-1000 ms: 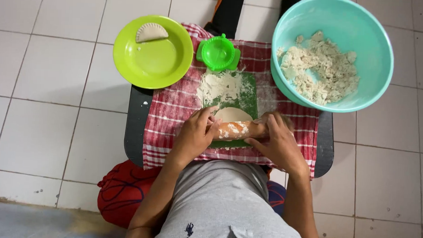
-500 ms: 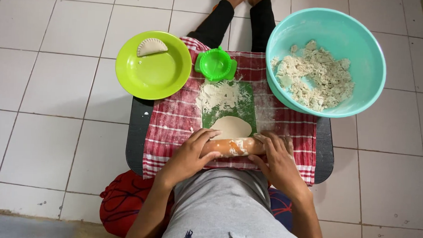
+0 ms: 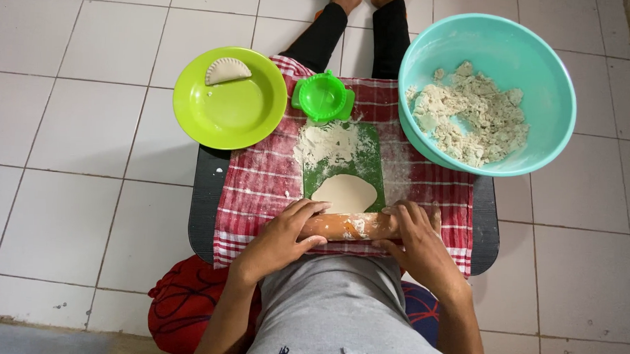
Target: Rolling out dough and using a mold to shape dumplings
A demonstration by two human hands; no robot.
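Both my hands rest on the rolling pin (image 3: pixel 355 226): my left hand (image 3: pixel 285 235) curls over its left end, my right hand (image 3: pixel 414 236) over its right end, fingers bent around the wood. The pin lies crosswise at the near edge of the green mat (image 3: pixel 347 164), just touching the near rim of the flat dough round (image 3: pixel 346 192). Loose flour (image 3: pixel 327 142) dusts the far part of the mat. The mat sits on a red checked cloth (image 3: pixel 259 189) spread over a dark counter (image 3: pixel 206 208). At the far end of the mat stands a green dumpling press (image 3: pixel 323 97). Left of it is a lime plate (image 3: pixel 226 114) with one folded dumpling (image 3: pixel 226 70). To the right, a teal bowl (image 3: pixel 542 66) holds crumbly dough (image 3: pixel 471 113).
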